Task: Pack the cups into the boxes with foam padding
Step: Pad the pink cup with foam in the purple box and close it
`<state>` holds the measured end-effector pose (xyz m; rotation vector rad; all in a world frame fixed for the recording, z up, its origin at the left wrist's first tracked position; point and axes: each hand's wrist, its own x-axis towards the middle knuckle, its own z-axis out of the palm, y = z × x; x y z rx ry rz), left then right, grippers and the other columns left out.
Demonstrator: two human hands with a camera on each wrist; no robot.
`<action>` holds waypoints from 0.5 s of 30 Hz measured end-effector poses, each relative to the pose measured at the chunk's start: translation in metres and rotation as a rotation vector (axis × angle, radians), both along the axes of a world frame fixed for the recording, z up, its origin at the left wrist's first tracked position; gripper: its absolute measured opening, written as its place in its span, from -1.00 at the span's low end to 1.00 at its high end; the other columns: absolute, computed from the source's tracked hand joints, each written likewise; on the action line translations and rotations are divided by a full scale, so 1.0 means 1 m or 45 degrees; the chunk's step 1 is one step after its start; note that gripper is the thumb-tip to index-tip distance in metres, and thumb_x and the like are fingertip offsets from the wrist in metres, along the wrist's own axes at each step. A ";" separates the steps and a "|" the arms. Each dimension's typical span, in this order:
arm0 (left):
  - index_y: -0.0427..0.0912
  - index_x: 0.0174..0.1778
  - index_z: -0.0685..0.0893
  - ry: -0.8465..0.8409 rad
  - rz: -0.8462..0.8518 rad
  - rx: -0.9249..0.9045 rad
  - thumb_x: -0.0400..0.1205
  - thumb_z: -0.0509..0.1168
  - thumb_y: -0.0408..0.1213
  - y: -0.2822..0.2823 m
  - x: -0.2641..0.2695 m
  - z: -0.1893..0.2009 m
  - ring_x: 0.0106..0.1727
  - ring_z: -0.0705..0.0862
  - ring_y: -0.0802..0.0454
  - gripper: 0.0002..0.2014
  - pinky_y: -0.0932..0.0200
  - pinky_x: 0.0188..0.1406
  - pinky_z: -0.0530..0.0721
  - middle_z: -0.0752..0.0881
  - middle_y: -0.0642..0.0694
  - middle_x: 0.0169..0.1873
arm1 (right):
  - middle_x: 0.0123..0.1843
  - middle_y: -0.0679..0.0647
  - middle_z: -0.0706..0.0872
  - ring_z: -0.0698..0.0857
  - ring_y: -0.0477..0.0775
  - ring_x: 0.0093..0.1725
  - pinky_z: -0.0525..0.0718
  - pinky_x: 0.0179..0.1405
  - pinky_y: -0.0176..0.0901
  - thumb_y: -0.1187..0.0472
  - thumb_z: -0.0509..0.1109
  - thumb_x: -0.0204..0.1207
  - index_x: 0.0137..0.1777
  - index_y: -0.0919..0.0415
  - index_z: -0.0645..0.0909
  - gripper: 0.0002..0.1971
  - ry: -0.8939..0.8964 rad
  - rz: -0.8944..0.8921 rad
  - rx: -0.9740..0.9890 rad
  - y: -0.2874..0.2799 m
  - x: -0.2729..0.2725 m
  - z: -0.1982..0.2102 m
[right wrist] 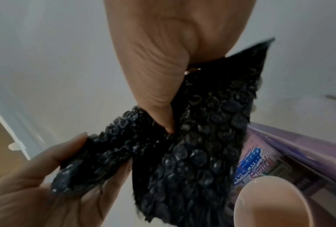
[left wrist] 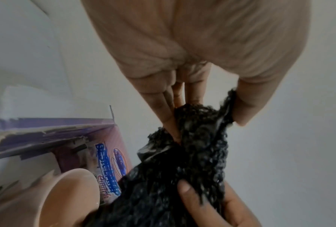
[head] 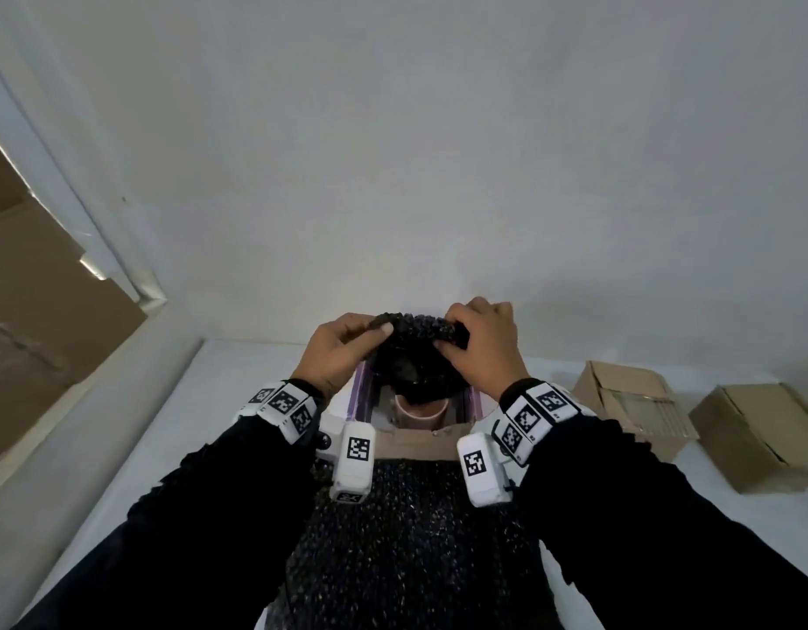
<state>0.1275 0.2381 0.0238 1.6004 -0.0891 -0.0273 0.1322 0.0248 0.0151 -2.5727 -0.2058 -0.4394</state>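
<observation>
Both hands hold a crumpled piece of black bubble-wrap padding (head: 416, 338) above an open box with purple flaps (head: 363, 393). My left hand (head: 343, 352) pinches its left end and my right hand (head: 479, 343) pinches its right end. A pink cup (head: 421, 413) stands upright inside the box, under the padding. In the left wrist view the left hand (left wrist: 202, 113) grips the padding (left wrist: 182, 169) beside the cup (left wrist: 62, 196). In the right wrist view the right hand (right wrist: 175, 98) pinches the padding (right wrist: 202, 145) above the cup (right wrist: 270, 202).
A larger sheet of black bubble wrap (head: 416, 538) lies on the white table (head: 165, 447) in front of the box. Two brown cardboard boxes (head: 634, 402) (head: 757, 434) sit at the right. Big cardboard sheets (head: 38, 311) lean at the far left. A white wall rises close behind.
</observation>
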 end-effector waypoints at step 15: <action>-0.20 0.06 0.66 -0.516 -0.068 0.962 0.40 0.25 -0.01 -0.001 0.038 -0.083 -0.08 0.66 -0.05 -0.58 0.19 -0.07 0.56 0.68 -0.13 -0.08 | -0.08 0.05 0.58 0.61 -0.04 -0.15 0.48 -0.13 -0.41 0.32 0.40 0.43 -0.24 0.04 0.60 -0.86 0.228 0.059 0.638 0.034 0.049 -0.050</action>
